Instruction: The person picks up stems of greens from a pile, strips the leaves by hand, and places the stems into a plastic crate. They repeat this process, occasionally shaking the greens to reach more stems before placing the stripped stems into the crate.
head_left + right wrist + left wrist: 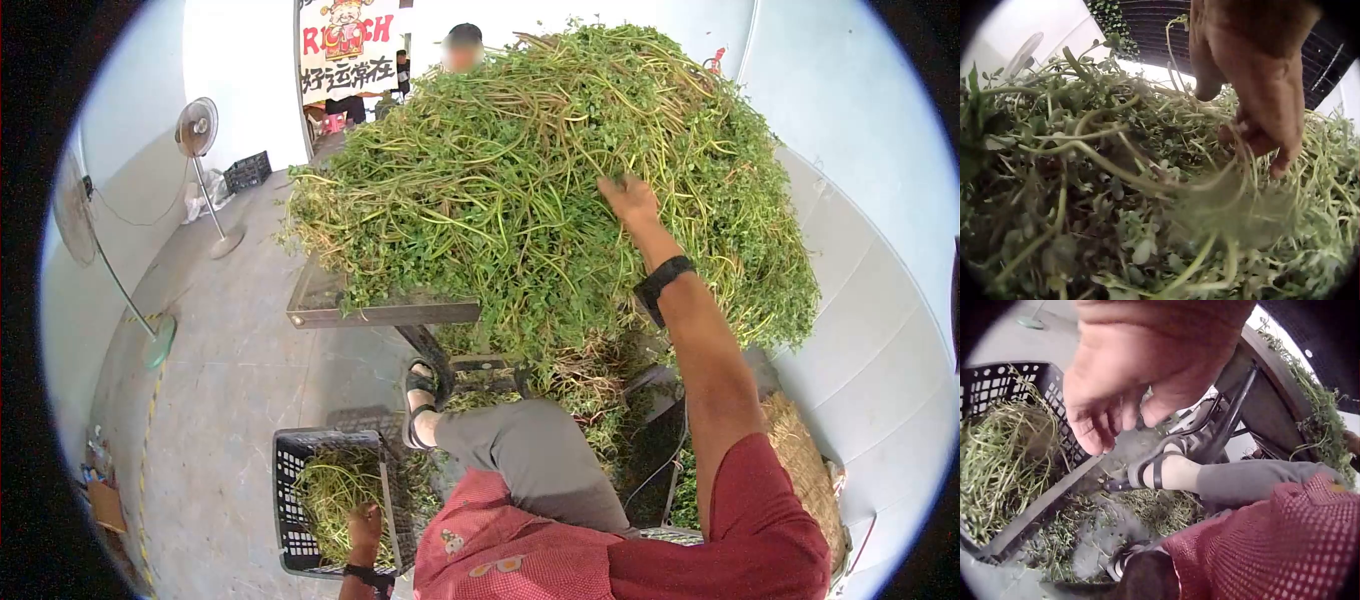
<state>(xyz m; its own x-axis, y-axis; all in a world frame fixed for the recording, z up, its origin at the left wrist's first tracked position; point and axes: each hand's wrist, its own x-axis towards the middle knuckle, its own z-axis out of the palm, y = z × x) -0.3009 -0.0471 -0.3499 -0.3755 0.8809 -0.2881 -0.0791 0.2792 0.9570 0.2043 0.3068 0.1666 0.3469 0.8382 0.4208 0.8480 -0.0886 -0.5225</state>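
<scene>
A huge pile of green leafy stems (520,180) covers a table. My right hand (628,198) reaches up into the pile. In the right wrist view its fingers (1254,125) curl round a few long stems (1147,181) and pull them up from the heap. My left hand (365,522) hangs low over a black plastic crate (290,470) on the floor. In the left wrist view that hand (1110,419) has loosely curled fingers and holds nothing. The crate (997,375) holds several trimmed stems (1004,462).
The metal table edge (380,312) juts out over my raised knee and sandalled foot (1160,472). Loose stems litter the floor. A woven basket (810,470) stands at my right. Two standing fans (200,130) line the left wall. Another person (463,45) sits behind the pile.
</scene>
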